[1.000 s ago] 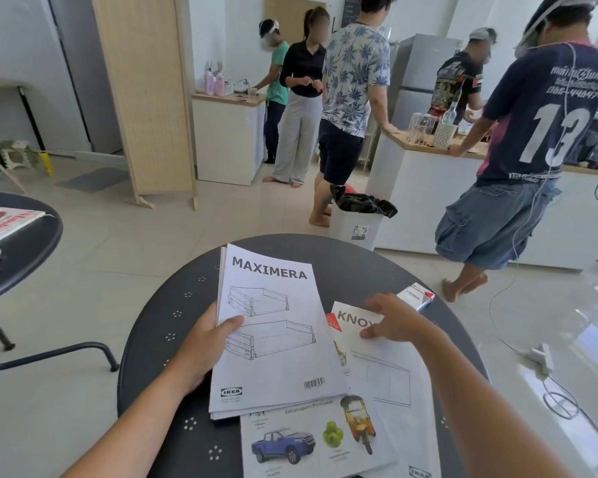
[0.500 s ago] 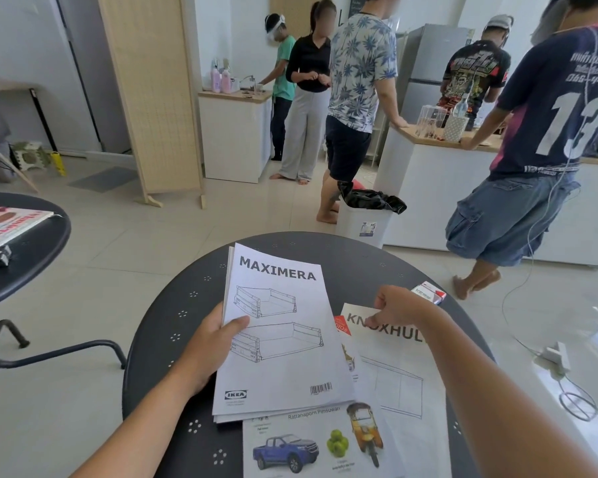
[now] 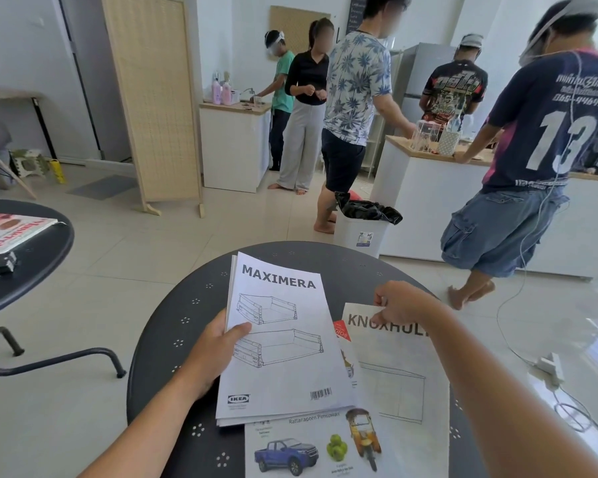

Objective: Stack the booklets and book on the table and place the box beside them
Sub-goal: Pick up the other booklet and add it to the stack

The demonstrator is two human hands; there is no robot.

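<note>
On the round black table (image 3: 187, 322), my left hand (image 3: 218, 353) grips the left edge of the white MAXIMERA booklet (image 3: 283, 339), thumb on its cover. That booklet overlaps a picture book (image 3: 311, 446) showing a blue truck, green apples and a tuk-tuk. To the right lies the KNOXHULT booklet (image 3: 394, 374), and my right hand (image 3: 399, 301) pinches its top edge. A red corner (image 3: 341, 331) pokes out between the two booklets. The box is out of sight behind my right hand and forearm.
A second black table (image 3: 42, 257) at the left carries a magazine (image 3: 11, 229). Beyond my table stand a white bin with a black bag (image 3: 363, 222) and several people at white counters. A power strip (image 3: 549, 365) and cables lie on the floor at the right.
My right hand has slid up the KNOXHULT booklet and closed on its top edge, covering the small box seen earlier. My left hand keeps its hold on the MAXIMERA booklet.
</note>
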